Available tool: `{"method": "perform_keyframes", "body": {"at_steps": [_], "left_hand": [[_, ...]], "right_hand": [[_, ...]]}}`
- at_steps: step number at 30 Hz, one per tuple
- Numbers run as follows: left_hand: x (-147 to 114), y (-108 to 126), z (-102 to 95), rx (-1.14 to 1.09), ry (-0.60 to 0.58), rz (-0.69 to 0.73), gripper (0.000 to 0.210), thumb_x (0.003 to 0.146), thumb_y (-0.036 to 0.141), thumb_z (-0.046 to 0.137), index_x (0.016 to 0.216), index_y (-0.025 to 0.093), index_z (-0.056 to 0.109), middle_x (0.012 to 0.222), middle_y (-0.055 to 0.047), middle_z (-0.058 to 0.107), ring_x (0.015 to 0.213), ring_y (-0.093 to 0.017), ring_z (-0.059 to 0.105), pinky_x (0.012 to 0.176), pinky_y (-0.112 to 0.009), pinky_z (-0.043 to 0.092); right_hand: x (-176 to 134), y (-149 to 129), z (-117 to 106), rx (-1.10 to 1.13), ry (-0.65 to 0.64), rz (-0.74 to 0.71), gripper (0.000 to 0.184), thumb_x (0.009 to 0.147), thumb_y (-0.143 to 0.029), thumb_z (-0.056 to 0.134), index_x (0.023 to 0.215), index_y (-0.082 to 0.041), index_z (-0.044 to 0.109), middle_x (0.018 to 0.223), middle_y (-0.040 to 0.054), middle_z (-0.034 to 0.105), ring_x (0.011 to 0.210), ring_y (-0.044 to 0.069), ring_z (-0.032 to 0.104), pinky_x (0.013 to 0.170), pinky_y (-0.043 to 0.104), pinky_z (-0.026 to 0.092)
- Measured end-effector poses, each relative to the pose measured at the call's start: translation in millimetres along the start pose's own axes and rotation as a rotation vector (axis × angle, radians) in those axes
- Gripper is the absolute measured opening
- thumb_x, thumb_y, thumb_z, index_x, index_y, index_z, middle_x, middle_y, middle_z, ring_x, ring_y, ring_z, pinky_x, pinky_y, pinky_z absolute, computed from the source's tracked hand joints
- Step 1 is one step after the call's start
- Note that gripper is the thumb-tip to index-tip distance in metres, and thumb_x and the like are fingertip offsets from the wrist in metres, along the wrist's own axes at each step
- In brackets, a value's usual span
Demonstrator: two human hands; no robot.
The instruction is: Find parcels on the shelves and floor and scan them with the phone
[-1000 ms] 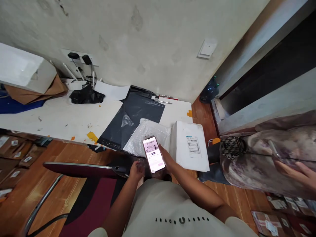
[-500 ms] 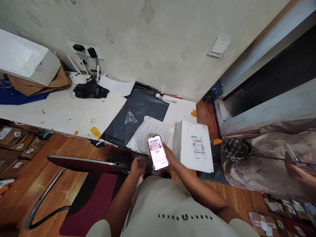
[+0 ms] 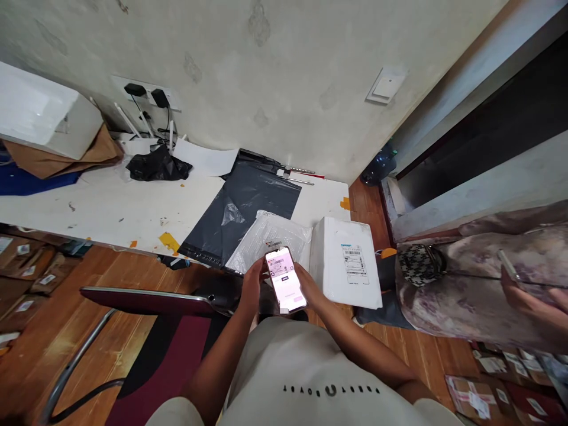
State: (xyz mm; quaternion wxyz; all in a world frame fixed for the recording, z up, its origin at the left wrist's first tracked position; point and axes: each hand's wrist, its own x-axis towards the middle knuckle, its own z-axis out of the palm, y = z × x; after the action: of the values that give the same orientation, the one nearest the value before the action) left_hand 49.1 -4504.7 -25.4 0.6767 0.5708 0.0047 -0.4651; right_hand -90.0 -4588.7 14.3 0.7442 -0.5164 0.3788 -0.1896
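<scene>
A smartphone [image 3: 286,281] with a lit screen is held upright in front of my body; a barcode label picture shows on its upper half. My right hand [image 3: 307,285] grips its right edge. On the opposite edge, my left hand [image 3: 254,279] is closed against the phone, its fingertips partly hidden behind it. Just beyond the phone lies a bubble-wrap mailer [image 3: 277,228] with a small barcode label near its front. It rests on a dark grey plastic mailing bag [image 3: 248,192]. To the right stands a white box [image 3: 326,254] bearing a printed shipping label [image 3: 355,263].
A white table [image 3: 146,201] runs along the wall, with a crumpled black bag [image 3: 158,164] and a large white box [image 3: 48,112] at left. A red-and-black chair [image 3: 151,299] stands at front left. Another person's hand [image 3: 526,302] holds a phone at right.
My left hand has risen to the phone's left edge and now grips it. On the screen, a small button has turned dark. The view has shifted slightly.
</scene>
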Motion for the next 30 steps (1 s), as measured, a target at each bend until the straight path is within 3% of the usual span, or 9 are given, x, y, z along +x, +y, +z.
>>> {"method": "perform_keyframes", "body": {"at_steps": [2,5,15,22,25,28,30], "left_hand": [[-1.8,9.0,12.2,0.046,-0.096,0.088,0.039,0.075,0.047,0.066,0.094,0.013,0.071,0.091,-0.009,0.072,0.08,-0.021,0.065,0.076,-0.03,0.049],[-1.7,12.5,24.2,0.096,-0.143,0.132,0.037,0.072,0.047,0.069,0.082,0.011,0.072,0.077,-0.007,0.071,0.072,-0.019,0.063,0.074,-0.03,0.049],[-9.4,4.6,56.0,0.191,-0.191,0.168,0.035,0.078,0.047,0.06,0.08,0.014,0.071,0.072,-0.004,0.069,0.066,-0.017,0.061,0.07,-0.031,0.049],[-12.0,1.4,80.3,0.324,-0.224,0.166,0.031,0.071,0.045,0.071,0.072,0.014,0.071,0.061,-0.001,0.064,0.056,-0.013,0.051,0.054,-0.023,0.036],[-16.5,-0.1,89.3,0.315,-0.236,0.122,0.033,0.071,0.047,0.071,0.068,0.015,0.067,0.06,0.0,0.061,0.058,-0.013,0.051,0.055,-0.023,0.036],[-33.6,-0.4,95.6,0.267,-0.331,0.012,0.034,0.078,0.049,0.059,0.085,0.017,0.067,0.074,-0.003,0.066,0.068,-0.018,0.059,0.063,-0.027,0.044],[-50.1,0.5,97.8,0.217,-0.48,-0.119,0.038,0.078,0.04,0.056,0.11,0.02,0.062,0.093,-0.007,0.068,0.081,-0.023,0.064,0.071,-0.034,0.049]], "right_hand": [[-6.7,-4.0,-3.7,-0.025,0.008,-0.013,0.047,0.085,-0.063,0.049,0.097,-0.022,0.066,0.091,0.0055,0.07,0.087,0.024,0.061,0.084,0.038,0.043],[-13.9,-7.4,-10.6,-0.049,0.029,-0.041,0.049,0.085,-0.064,0.047,0.099,-0.022,0.066,0.088,0.0044,0.069,0.087,0.024,0.059,0.085,0.038,0.042],[-35.6,-14.1,-35.3,-0.027,0.075,-0.08,0.047,0.088,-0.064,0.041,0.102,-0.024,0.063,0.089,0.004,0.067,0.085,0.023,0.06,0.081,0.037,0.043],[-53.5,-27.1,-50.2,-0.025,0.121,-0.122,0.042,0.088,-0.062,0.044,0.099,-0.027,0.064,0.096,0.0046,0.067,0.093,0.025,0.058,0.087,0.038,0.041],[-57.9,-26.1,-56.9,-0.013,0.133,-0.127,0.041,0.089,-0.062,0.044,0.096,-0.026,0.064,0.093,0.0041,0.066,0.089,0.025,0.059,0.085,0.038,0.042],[-59.4,-22.0,-63.5,0.013,0.166,-0.141,0.042,0.089,-0.062,0.042,0.093,-0.025,0.061,0.09,0.0038,0.065,0.089,0.024,0.059,0.082,0.038,0.043],[-59.7,-19.5,-67.2,0.04,0.2,-0.156,0.044,0.09,-0.062,0.039,0.094,-0.023,0.058,0.089,0.0037,0.063,0.089,0.024,0.058,0.082,0.038,0.044]]}}
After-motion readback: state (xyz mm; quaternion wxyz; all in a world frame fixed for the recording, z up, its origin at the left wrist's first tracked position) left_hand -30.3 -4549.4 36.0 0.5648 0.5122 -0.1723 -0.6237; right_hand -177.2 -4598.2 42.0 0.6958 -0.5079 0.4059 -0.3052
